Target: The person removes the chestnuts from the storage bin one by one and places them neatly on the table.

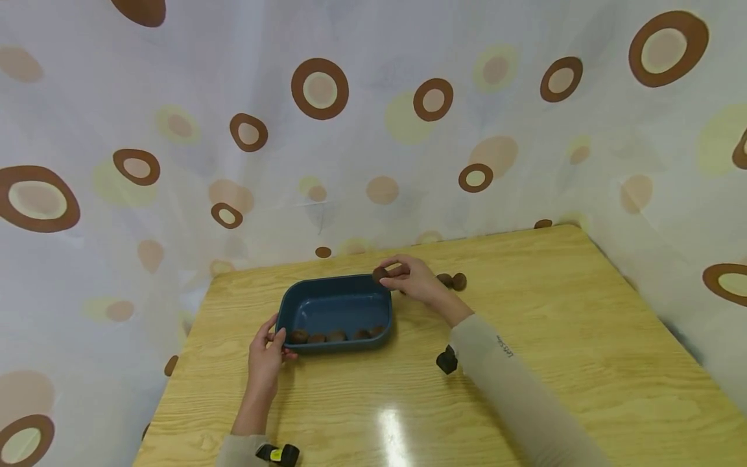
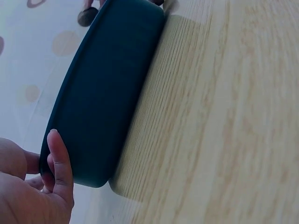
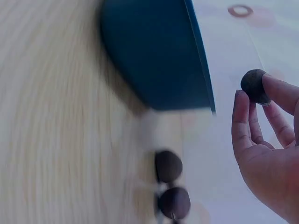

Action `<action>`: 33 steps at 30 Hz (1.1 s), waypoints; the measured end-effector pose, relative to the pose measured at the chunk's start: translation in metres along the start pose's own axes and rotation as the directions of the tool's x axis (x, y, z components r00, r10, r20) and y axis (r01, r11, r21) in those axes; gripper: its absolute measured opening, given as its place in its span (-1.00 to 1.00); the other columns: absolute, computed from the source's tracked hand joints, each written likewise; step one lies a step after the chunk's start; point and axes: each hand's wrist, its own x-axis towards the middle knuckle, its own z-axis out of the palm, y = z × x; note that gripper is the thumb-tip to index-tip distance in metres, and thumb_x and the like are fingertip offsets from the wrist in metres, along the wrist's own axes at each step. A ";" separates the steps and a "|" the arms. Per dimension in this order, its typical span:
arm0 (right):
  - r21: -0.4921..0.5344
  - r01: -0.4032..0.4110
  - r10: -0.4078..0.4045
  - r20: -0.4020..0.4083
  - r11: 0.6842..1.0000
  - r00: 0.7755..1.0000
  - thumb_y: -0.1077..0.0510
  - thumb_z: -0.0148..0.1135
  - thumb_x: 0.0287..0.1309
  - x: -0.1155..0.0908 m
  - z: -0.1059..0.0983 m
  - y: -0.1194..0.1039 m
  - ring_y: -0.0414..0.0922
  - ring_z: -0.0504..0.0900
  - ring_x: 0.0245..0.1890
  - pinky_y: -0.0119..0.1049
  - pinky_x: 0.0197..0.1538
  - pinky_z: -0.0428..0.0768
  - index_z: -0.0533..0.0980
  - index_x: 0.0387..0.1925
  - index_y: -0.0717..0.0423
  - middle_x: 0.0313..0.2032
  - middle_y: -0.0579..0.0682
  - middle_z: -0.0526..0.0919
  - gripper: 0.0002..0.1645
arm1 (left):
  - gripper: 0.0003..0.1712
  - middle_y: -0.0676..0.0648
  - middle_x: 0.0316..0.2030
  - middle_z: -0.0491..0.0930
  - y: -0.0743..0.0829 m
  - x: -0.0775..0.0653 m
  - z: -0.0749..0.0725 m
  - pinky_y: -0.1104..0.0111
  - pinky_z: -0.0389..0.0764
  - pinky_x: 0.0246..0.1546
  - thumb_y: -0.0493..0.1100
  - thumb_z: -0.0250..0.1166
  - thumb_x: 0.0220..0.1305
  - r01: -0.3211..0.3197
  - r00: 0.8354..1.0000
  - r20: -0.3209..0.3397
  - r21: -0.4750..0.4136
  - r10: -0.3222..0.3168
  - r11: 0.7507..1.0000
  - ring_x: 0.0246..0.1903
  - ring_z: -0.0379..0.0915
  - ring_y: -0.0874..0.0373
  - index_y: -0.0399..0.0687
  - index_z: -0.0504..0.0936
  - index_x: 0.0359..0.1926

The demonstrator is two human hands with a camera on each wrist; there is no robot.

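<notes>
A dark blue, rounded rectangular tub point(image 1: 332, 348) is on the wooden table, with several small brown round things point(image 1: 335, 336) lying along its near inner side. My left hand point(image 1: 265, 357) grips the tub's near left corner, thumb at the rim. In the left wrist view, fingers point(image 2: 60, 161) press against the tub's outer wall point(image 2: 103, 93). Above the tub's far right corner, my right hand point(image 1: 413, 279) pinches one dark brown roundish piece point(image 3: 254, 87) between thumb and fingertips. Its exact kind is unclear.
More brown round pieces point(image 1: 459, 281) sit on the table to the right of the tub, partly behind the right hand. Light wood tabletop point(image 1: 350, 402) extends in front and to the right. A patterned white sheet point(image 1: 362, 143) hangs behind and along the sides.
</notes>
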 end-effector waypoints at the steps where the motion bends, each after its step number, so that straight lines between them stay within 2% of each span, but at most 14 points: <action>1: -0.006 0.001 -0.001 -0.008 1.000 1.000 0.10 0.29 0.20 -0.002 -0.006 0.000 0.04 0.59 -0.03 0.12 0.10 0.51 0.47 0.11 -0.04 -0.01 0.13 0.54 -0.57 | -0.48 -0.03 -0.30 0.17 0.000 0.000 0.000 0.26 0.69 -0.39 -0.21 0.01 0.47 -0.001 1.000 -0.001 0.001 0.001 1.000 -0.56 0.38 0.20 0.06 0.25 0.41; 8: -0.061 0.005 -0.009 -0.065 0.998 0.998 0.03 0.28 0.21 -0.015 -0.052 0.007 0.02 0.50 0.07 0.15 0.15 0.45 0.45 0.11 -0.09 0.04 0.10 0.51 -0.57 | -0.48 -0.04 -0.30 0.16 0.000 -0.001 0.001 0.24 0.70 -0.39 -0.21 0.00 0.48 -0.005 1.000 0.001 0.005 0.005 1.000 -0.55 0.37 0.19 0.05 0.25 0.40; 14: -0.076 -0.032 0.023 -0.127 0.997 0.992 -0.02 0.28 0.21 -0.032 -0.092 0.015 0.07 0.47 0.10 0.16 0.24 0.37 0.40 0.20 -0.06 0.09 0.16 0.45 -0.46 | -0.48 -0.03 -0.29 0.15 0.000 0.000 0.002 0.31 0.68 -0.43 -0.20 0.01 0.47 -0.011 1.000 0.010 0.000 0.011 1.000 -0.55 0.37 0.19 0.06 0.25 0.41; 21: -0.108 -0.083 0.062 -0.185 0.991 0.981 -0.04 0.23 0.24 -0.050 -0.132 0.026 0.19 0.48 0.10 0.18 0.31 0.26 0.33 0.28 0.01 0.12 0.22 0.44 -0.38 | -0.48 -0.04 -0.30 0.14 -0.001 -0.001 0.000 0.28 0.69 -0.42 -0.21 0.00 0.48 -0.015 1.000 0.010 0.008 0.015 1.000 -0.54 0.37 0.19 0.06 0.25 0.40; 26: -0.114 -0.116 0.089 -0.216 0.987 0.972 -0.05 0.22 0.25 -0.061 -0.151 0.037 0.22 0.50 0.09 0.24 0.29 0.24 0.29 0.30 0.07 0.11 0.26 0.46 -0.34 | -0.48 -0.04 -0.29 0.14 0.000 0.000 -0.001 0.28 0.69 -0.42 -0.20 0.01 0.47 -0.015 1.000 0.007 -0.002 0.015 1.000 -0.54 0.37 0.20 0.05 0.25 0.40; 33: -0.126 -0.150 0.120 -0.219 0.981 0.968 -0.01 0.19 0.29 -0.068 -0.159 0.054 0.28 0.50 0.09 0.21 0.29 0.28 0.26 0.30 0.14 0.19 0.37 0.37 -0.35 | -0.47 -0.06 -0.30 0.20 0.002 -0.002 -0.002 0.22 0.70 -0.35 -0.19 0.00 0.48 -0.013 1.000 0.013 0.033 0.013 0.999 -0.54 0.41 0.19 0.05 0.23 0.41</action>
